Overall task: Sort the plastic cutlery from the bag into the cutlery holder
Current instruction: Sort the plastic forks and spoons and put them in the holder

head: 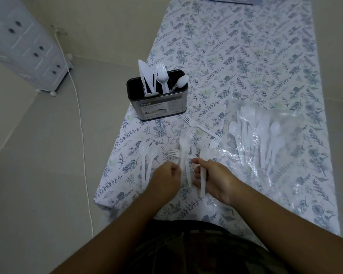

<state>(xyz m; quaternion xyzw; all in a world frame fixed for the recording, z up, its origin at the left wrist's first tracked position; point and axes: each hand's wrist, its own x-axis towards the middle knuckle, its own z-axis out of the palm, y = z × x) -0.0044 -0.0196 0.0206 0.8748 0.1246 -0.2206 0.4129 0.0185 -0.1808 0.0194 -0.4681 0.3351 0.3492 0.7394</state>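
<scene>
A dark cutlery holder [158, 110] stands on the floral cloth with white knives [146, 80], forks [161, 76] and a spoon [181, 82] in separate compartments. A clear plastic bag [265, 139] to the right holds several white spoons and forks. Loose forks [198, 128] lie between the holder and the bag. Two white spoons [148, 165] lie left of my hands. My left hand [165, 178] pinches the handles of white forks [184, 147]. My right hand [212, 178] grips the handle of another fork [203, 182].
The floral cloth [246, 66] covers a long narrow table whose left edge runs beside a grey tiled floor. A white drawer unit [28, 46] on wheels stands at the far left, with a white cable [81, 125] trailing over the floor.
</scene>
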